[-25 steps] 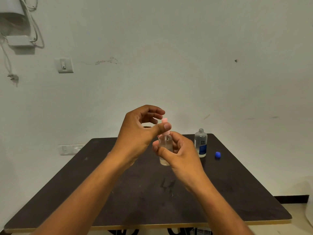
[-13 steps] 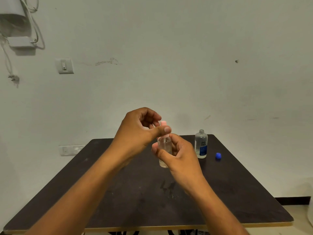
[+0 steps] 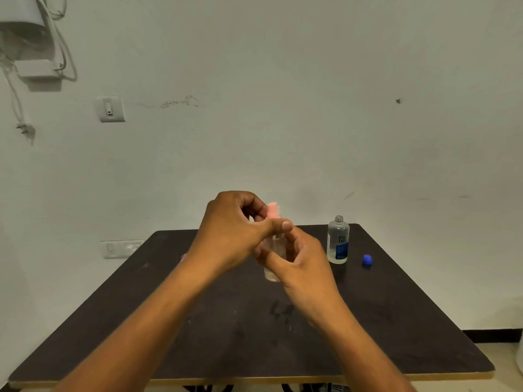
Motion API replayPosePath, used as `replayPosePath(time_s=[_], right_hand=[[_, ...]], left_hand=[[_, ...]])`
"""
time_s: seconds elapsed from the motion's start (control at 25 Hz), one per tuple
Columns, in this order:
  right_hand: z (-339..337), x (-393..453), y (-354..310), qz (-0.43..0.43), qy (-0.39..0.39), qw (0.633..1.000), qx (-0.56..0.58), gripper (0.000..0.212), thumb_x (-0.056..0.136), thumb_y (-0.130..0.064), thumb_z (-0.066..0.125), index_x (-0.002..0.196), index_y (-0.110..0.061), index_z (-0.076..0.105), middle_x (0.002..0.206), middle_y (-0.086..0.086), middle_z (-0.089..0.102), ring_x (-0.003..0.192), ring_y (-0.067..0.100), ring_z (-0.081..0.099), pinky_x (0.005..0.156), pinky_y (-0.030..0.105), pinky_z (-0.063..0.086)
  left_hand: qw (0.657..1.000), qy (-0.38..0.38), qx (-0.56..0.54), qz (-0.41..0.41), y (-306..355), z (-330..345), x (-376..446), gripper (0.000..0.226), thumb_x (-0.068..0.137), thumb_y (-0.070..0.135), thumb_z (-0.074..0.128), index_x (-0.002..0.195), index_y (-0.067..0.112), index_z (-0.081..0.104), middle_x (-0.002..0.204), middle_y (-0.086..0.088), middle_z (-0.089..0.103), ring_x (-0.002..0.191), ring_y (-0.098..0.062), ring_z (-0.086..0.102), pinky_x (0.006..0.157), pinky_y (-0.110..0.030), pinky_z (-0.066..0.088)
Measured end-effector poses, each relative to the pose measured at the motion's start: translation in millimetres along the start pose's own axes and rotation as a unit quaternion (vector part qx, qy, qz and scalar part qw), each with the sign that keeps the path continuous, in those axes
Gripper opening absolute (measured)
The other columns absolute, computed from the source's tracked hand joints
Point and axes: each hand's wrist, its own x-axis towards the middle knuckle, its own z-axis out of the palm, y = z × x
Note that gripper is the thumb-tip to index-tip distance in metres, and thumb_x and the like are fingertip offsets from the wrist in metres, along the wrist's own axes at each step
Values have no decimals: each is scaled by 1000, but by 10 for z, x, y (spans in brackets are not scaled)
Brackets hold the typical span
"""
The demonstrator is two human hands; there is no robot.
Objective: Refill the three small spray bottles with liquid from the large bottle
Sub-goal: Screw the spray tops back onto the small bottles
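Capping work is the step in hand, I judge: my right hand (image 3: 300, 261) holds the small spray bottle (image 3: 274, 250) by its clear body, fingers curled round it, above the middle of the surface (image 3: 198, 335). My left hand (image 3: 235, 236) pinches the pink spray head (image 3: 273, 211) at the neck, thumb pressed on the front. I cannot tell if the head is being screwed on or off. The bottle is see-through plastic, round, with some clear liquid low inside.

The large bottle (image 3: 338, 240) stands upright and open near the far right corner, clear with a blue label, thread bare at the neck. Its blue cap (image 3: 367, 260) lies just beside it, toward the right edge. The surface is dark, matt, with a pale edge band.

The next move calls for turning the head gently while the body is kept upright, so nothing spills. Other small bottles I do not see.
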Motion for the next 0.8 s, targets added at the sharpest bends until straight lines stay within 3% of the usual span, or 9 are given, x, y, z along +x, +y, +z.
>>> replayPosePath(time_s=[0.16, 0.4, 0.52, 0.64, 0.8], right_hand=[[9, -17, 13, -3, -9, 1000, -7, 30, 91, -29, 77, 112, -47, 64, 106, -13, 75, 103, 5, 71, 86, 28, 61], [23, -18, 32, -3, -6, 1000, 1, 33, 91, -26, 77, 117, -44, 65, 108, -12, 76, 104, 6, 72, 90, 30, 61], [5, -30, 41, 14, -19, 1000, 10, 28, 92, -28, 76, 118, -37, 67, 108, -8, 76, 103, 10, 72, 91, 34, 61], [-30, -49, 47, 20, -35, 999, 29, 24, 92, -21, 75, 114, -31, 69, 104, -5, 77, 99, 11, 73, 87, 30, 61], [-35, -31, 53, 16, -29, 999, 11, 29, 91, -31, 75, 117, -38, 66, 109, -13, 75, 105, 3, 70, 86, 23, 58]], left_hand=[[994, -90, -55, -20, -24, -50, 14, 8, 88, 29, 77, 96, 27, 79, 94, 11, 76, 92, -3, 70, 72, -11, 49], [1000, 3, 13, 7, -68, 4, -42, 11, 82, 35, 82, 86, 26, 78, 78, 11, 69, 77, -8, 63, 62, -6, 43], [999, -43, -8, 18, -116, -20, -18, 8, 87, 30, 78, 92, 24, 79, 89, 7, 74, 81, -4, 66, 65, -6, 44], [995, -94, -26, 20, -156, -51, 7, 11, 89, 30, 76, 98, 24, 79, 97, 9, 76, 88, -1, 68, 75, -16, 49], [995, -88, -36, 12, -211, -50, 51, 13, 89, 36, 72, 100, 31, 77, 102, 14, 75, 100, -4, 68, 92, -26, 49]])
